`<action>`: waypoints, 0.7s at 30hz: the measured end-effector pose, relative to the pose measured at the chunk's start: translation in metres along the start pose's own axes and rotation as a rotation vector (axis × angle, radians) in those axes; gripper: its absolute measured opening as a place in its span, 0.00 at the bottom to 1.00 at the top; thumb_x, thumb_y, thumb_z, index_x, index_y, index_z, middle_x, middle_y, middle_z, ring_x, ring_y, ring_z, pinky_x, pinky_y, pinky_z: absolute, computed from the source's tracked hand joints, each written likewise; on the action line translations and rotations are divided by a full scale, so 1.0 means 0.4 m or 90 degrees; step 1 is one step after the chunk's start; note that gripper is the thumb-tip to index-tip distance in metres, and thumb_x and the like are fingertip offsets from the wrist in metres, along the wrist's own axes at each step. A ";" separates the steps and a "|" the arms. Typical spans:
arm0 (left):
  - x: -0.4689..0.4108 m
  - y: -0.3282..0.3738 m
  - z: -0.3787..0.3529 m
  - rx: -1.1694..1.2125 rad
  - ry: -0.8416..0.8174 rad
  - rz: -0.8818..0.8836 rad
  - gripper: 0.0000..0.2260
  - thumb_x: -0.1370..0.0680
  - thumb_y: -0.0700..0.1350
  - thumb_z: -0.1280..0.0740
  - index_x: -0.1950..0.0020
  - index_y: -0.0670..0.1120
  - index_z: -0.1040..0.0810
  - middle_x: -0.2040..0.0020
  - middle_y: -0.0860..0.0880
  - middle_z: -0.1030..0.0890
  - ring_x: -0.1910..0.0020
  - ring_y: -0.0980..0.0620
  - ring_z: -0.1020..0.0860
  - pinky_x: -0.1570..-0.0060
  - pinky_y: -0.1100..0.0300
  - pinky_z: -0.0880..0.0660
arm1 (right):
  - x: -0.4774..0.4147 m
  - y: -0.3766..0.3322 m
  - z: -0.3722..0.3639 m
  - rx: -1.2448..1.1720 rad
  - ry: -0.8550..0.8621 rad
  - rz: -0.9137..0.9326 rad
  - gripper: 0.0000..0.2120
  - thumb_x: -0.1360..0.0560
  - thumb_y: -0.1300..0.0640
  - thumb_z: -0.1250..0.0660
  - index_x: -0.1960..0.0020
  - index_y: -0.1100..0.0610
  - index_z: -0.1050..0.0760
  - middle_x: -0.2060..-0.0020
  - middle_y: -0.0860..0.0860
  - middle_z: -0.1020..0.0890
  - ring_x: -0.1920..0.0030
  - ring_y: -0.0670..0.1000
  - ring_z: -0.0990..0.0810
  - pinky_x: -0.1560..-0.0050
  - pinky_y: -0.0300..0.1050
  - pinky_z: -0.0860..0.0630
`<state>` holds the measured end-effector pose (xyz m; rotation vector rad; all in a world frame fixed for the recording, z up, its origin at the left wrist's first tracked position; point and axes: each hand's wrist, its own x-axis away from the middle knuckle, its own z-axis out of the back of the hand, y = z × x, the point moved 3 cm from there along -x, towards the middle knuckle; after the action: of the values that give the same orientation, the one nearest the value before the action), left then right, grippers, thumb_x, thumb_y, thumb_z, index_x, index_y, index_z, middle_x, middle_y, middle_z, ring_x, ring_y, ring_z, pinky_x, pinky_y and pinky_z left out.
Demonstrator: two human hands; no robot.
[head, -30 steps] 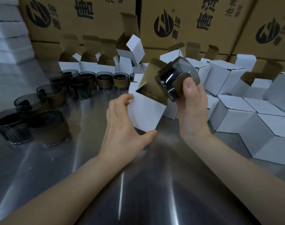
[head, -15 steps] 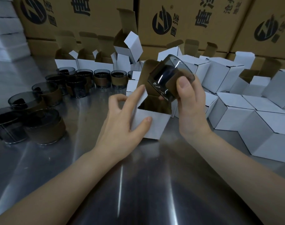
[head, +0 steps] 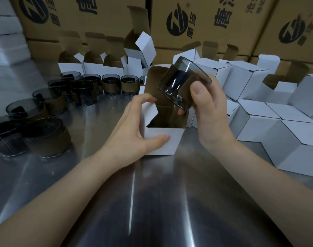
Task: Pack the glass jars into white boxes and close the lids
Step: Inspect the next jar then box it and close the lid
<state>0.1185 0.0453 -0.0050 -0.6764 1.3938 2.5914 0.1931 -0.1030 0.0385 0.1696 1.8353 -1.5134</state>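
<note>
A white box (head: pixel 167 143) stands upright on the steel table with its top open and its brown lid flap raised at the back. My left hand (head: pixel 132 127) grips the box's left side, thumb across the front wall, fingers curled over the side flap. My right hand (head: pixel 208 113) holds a dark glass jar (head: pixel 183 82) with a brown paper band, tilted, its base just above the box's opening.
Several more banded glass jars (head: pixel 47 138) stand at the left on the steel table (head: pixel 152 202). Open white boxes (head: pixel 102 68) line the back, closed white boxes (head: pixel 285 136) are heaped at the right. Big brown cartons (head: pixel 202 20) wall the far side.
My left hand has set the box upright on the table and taken hold of its side. The jar in my right hand has come down to the opening.
</note>
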 end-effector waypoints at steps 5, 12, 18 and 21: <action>-0.001 -0.006 0.003 -0.026 -0.019 -0.010 0.36 0.33 0.61 0.28 0.30 0.70 0.43 0.33 0.55 0.33 0.36 0.57 0.29 0.37 0.50 0.28 | 0.002 -0.006 0.002 0.043 -0.002 0.022 0.18 0.29 0.43 0.36 0.44 0.51 0.28 0.57 0.33 0.21 0.52 0.41 0.19 0.64 0.36 0.23; 0.002 -0.011 0.009 0.041 0.016 -0.018 0.33 0.37 0.59 0.23 0.39 0.67 0.38 0.40 0.60 0.27 0.42 0.56 0.21 0.43 0.53 0.21 | -0.004 -0.012 0.006 0.071 -0.026 0.023 0.20 0.31 0.45 0.32 0.42 0.51 0.30 0.55 0.33 0.22 0.49 0.42 0.20 0.59 0.37 0.21; 0.002 -0.025 -0.004 0.079 0.037 -0.015 0.33 0.38 0.58 0.22 0.43 0.69 0.40 0.43 0.63 0.25 0.43 0.58 0.20 0.42 0.54 0.22 | -0.008 -0.043 -0.005 0.229 -0.134 0.062 0.22 0.33 0.49 0.27 0.44 0.48 0.33 0.49 0.41 0.27 0.48 0.46 0.21 0.53 0.41 0.22; -0.001 -0.031 -0.013 0.070 0.048 -0.008 0.35 0.38 0.58 0.22 0.41 0.68 0.41 0.40 0.60 0.26 0.41 0.56 0.22 0.39 0.50 0.23 | -0.008 -0.054 -0.009 0.356 -0.144 0.085 0.26 0.35 0.51 0.27 0.41 0.50 0.35 0.46 0.43 0.28 0.44 0.47 0.24 0.50 0.45 0.21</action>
<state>0.1242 0.0483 -0.0168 -0.7706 1.5347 2.4818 0.1822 -0.1051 0.0578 0.3612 1.1700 -1.8324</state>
